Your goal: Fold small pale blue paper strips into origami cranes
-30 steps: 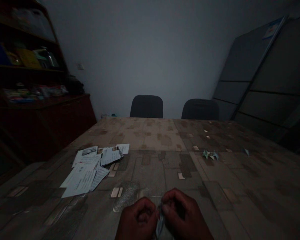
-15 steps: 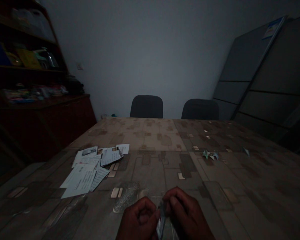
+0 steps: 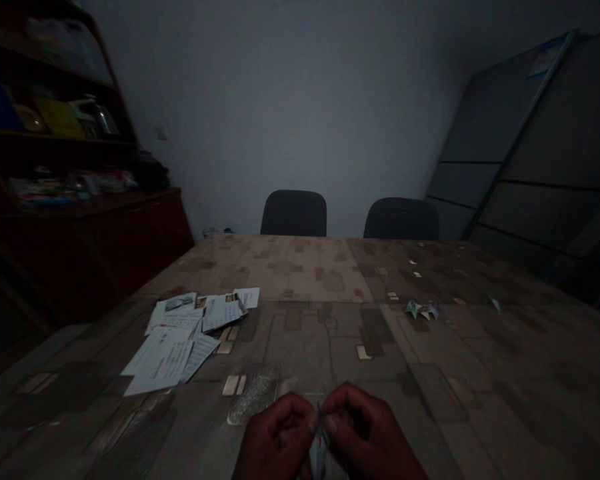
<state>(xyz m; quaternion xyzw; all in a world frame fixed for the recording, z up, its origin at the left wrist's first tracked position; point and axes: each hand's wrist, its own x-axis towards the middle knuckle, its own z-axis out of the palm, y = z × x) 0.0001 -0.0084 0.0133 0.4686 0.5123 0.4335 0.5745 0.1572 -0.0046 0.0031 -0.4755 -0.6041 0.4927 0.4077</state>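
Close to the near edge of the table, my left hand (image 3: pixel 280 437) and my right hand (image 3: pixel 367 427) meet over a small folded piece of paper (image 3: pixel 319 453). Both hands pinch it between thumb and fingers, one from each side. The paper is narrow and pale with a small red mark, and its upper tip pokes up between the fingertips. My fingers cover part of it, and the picture is dark, so its full shape is hard to make out.
Loose printed sheets (image 3: pixel 163 360) lie in a pile on the left of the patterned tablecloth (image 3: pixel 310 333). Several small folded paper pieces (image 3: pixel 422 310) sit at the right, with another paper piece (image 3: pixel 495 304) farther right. Beyond the table stand two chairs (image 3: pixel 294 213); a shelf cabinet (image 3: pixel 130 227) is at left.
My right hand has shifted slightly down, and the fingertips of both hands are closer together at the top of the paper. The paper now stands more upright between them.
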